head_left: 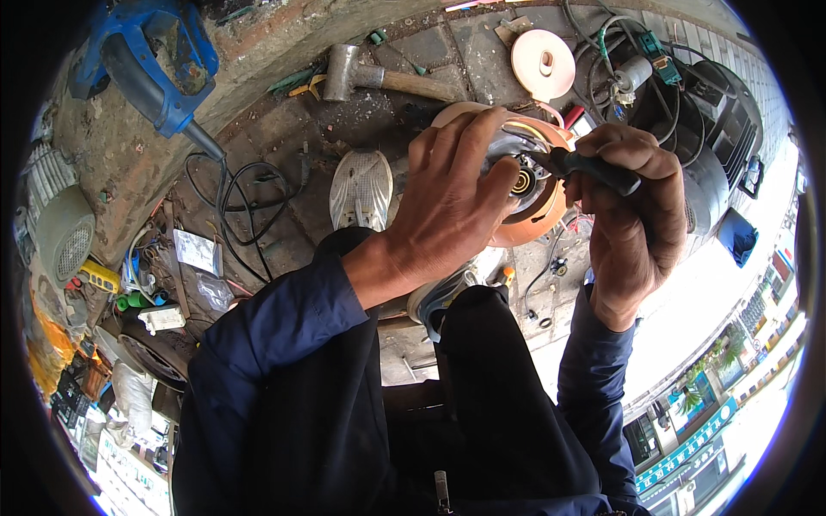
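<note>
An orange round housing (527, 228) with a metal core and a small ringed hub (522, 181) lies in front of my knees. My left hand (456, 185) is closed on the housing from its left side, its fingers over the far rim and its thumb by the hub. In my right hand (632, 206) is a tool with a thick dark handle (613, 175). Its narrow front end points left at the hub; whether it touches is hard to see, and its exact kind does not show. Parts of the housing are hidden behind my left hand.
Beyond lie a hammer (391, 80) and a pale orange disc (543, 64). A blue power tool (155, 69) stands on the ledge at far left, its black cable (225, 193) coiled below. A dark motor-like machine (718, 129) and cables sit at right. Small parts litter the left.
</note>
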A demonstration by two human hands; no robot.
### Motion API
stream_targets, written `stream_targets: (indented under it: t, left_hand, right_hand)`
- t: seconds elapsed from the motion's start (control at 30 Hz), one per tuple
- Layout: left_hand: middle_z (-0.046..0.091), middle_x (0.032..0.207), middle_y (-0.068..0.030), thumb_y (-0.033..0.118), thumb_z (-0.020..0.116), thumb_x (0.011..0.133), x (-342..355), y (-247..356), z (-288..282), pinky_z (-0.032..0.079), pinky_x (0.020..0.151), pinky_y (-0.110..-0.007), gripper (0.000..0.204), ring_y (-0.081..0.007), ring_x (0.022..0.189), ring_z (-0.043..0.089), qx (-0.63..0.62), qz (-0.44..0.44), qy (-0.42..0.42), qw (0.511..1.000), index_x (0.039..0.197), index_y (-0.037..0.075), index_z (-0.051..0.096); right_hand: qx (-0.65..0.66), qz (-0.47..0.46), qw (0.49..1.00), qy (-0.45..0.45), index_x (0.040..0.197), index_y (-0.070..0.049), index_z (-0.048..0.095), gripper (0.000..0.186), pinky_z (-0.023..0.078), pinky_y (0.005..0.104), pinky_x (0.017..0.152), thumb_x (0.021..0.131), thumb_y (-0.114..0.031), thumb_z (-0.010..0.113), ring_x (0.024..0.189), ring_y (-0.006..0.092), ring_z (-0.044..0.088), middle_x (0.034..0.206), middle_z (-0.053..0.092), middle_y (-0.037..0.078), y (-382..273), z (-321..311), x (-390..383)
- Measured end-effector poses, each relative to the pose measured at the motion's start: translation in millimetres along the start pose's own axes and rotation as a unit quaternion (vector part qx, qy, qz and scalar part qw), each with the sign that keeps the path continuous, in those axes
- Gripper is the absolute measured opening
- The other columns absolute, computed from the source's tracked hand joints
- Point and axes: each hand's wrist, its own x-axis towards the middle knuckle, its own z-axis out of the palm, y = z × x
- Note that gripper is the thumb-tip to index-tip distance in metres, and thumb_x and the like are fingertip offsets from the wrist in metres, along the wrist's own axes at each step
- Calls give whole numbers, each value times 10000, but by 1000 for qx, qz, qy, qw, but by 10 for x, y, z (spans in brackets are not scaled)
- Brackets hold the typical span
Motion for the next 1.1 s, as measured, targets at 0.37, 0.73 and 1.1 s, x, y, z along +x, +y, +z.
stream_targets:
  t: [0.37, 0.73, 1.1]
  left_hand:
    - [454, 1579, -193, 158, 934, 731, -2, 4, -6, 345, 1097, -552, 494, -389, 1413, 477, -2, -2, -2, 1000, 1145, 78, 677]
    - [457, 1580, -196, 142, 931, 740, 1, -5, 18, 361, 1076, -569, 547, -403, 1397, 489, 3, 2, -3, 1000, 1188, 121, 617]
    - [464, 1570, -193, 171, 949, 731, -7, -21, 21, 352, 1080, -568, 580, -402, 1392, 494, -8, 6, 7, 1000, 1201, 124, 612]
  right_hand:
    - [-22, 0, 999, 31, 1220, 30, 639, 277, 559, 311, 918, 972, 136, 579, 1102, 198, 667, 1262, 661, 166, 27, 18, -6]
    - [11, 45, 932, 359, 1378, 18, 538, 379, 623, 392, 906, 1007, 53, 605, 948, 251, 728, 1320, 651, 194, -72, 575, -160]
    - [33, 17, 990, 139, 1345, 45, 556, 340, 606, 367, 890, 1006, 61, 582, 978, 223, 704, 1341, 650, 221, -91, 188, -101]
